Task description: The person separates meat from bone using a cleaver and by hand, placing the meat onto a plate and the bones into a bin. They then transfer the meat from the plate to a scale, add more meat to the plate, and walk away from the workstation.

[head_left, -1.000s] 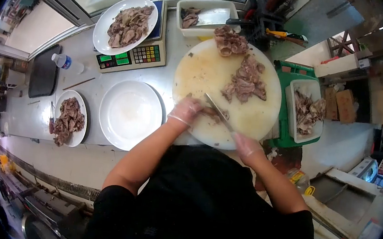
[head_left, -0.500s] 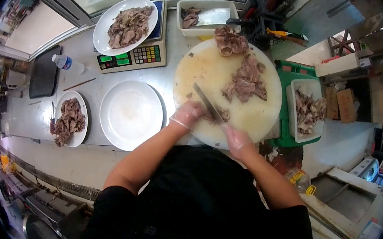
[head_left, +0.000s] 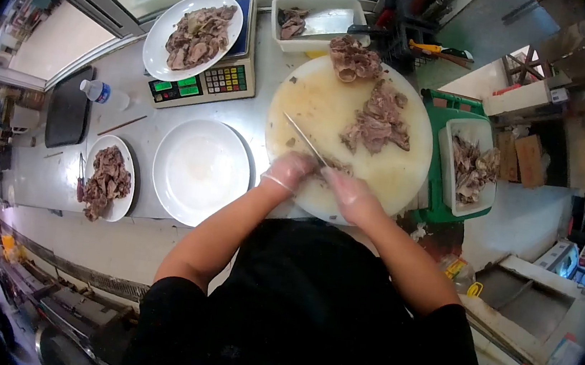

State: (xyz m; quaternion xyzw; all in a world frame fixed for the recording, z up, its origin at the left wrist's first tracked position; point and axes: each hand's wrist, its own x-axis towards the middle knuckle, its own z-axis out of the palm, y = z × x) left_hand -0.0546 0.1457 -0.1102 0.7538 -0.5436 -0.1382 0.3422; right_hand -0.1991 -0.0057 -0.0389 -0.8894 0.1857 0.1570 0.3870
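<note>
My right hand (head_left: 351, 195), in a clear plastic glove, is closed around the handle of a knife (head_left: 303, 135). Its blade points up and left over the round white cutting board (head_left: 302, 97). Beside the blade my left hand (head_left: 291, 169), also gloved, is closed and presses on a small piece of meat (head_left: 338, 165), mostly hidden by the hands and the knife. Farther up the board lie a spread pile of sliced meat (head_left: 379, 120) and a larger chunk of meat (head_left: 355, 60) near the far edge.
Left of the board is a white plate (head_left: 201, 172). Meat fills a plate (head_left: 192, 38) on the digital scale (head_left: 206, 88) and an oval plate (head_left: 124, 199) farther left. A white tub (head_left: 315, 44) stands behind; another meat tub (head_left: 459, 209) sits at right on a green bin (head_left: 428, 97).
The knife and my right hand have shifted left toward my left hand. The blade now shows edge-on rather than its flat side. My left hand stays almost in place.
</note>
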